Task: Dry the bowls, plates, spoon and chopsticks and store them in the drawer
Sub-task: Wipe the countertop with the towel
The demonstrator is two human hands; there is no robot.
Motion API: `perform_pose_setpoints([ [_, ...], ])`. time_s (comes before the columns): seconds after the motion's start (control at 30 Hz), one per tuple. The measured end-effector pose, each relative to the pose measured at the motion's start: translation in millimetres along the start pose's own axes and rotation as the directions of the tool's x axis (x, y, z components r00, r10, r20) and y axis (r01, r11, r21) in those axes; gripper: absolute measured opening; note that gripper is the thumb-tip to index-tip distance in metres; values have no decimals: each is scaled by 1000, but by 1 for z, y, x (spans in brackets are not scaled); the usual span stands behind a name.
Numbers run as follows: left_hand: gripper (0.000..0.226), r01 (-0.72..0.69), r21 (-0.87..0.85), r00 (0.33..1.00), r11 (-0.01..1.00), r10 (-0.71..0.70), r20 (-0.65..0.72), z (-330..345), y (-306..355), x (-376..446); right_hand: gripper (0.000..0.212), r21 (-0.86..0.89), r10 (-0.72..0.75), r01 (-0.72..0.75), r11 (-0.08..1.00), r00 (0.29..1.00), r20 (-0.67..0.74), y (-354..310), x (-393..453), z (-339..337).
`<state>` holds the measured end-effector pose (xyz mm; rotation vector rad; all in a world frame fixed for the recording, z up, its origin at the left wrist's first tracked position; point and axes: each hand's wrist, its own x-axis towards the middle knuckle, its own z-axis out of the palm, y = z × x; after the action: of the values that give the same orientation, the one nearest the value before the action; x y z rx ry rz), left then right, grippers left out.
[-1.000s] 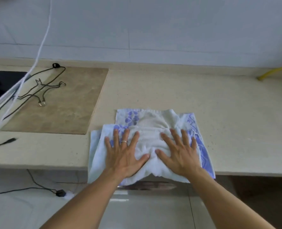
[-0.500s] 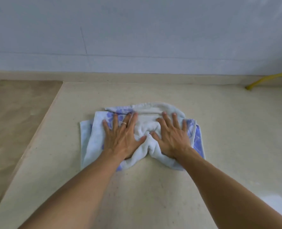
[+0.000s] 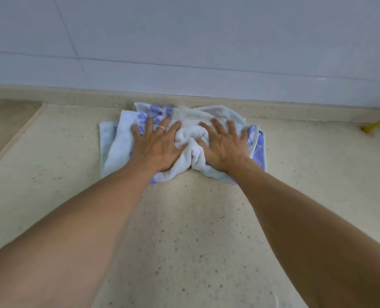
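A white towel with blue-purple patterns (image 3: 115, 150) lies crumpled on the speckled beige countertop (image 3: 184, 230), its far edge against the low back ledge under the wall. My left hand (image 3: 156, 147), with a ring on one finger, lies flat on the towel's left half, fingers spread. My right hand (image 3: 223, 145) lies flat on the right half, fingers spread too. A bunched fold of towel stands up between my two thumbs. No bowls, plates, spoon, chopsticks or drawer are in view.
A tiled white wall (image 3: 207, 41) rises right behind the towel. A yellow hose end (image 3: 378, 125) lies at the far right by the ledge. A tan slab (image 3: 4, 121) borders the countertop on the left.
Both hands have slid the towel away from the counter's front edge to the back ledge. The towel has bunched up more between my thumbs. The view has moved forward and to the right.
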<state>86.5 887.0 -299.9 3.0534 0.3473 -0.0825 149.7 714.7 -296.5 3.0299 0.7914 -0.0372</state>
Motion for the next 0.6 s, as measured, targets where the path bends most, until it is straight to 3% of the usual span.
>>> perform_pose_setpoints([
  [0.2,71,-46,23,998,999,45,34,5,22,-98,63,78,53,-54,996,998,17,-8,-106,2],
  [0.33,75,-73,18,994,997,72,85,6,48,-184,83,107,102,-106,989,994,46,-15,-201,1],
  [0.43,78,-90,11,989,996,88,116,6,70,-256,86,162,136,-145,976,988,67,-18,-281,2],
  [0.6,105,-92,19,979,996,86,186,11,101,-338,80,152,170,-184,971,980,99,-16,-372,8],
])
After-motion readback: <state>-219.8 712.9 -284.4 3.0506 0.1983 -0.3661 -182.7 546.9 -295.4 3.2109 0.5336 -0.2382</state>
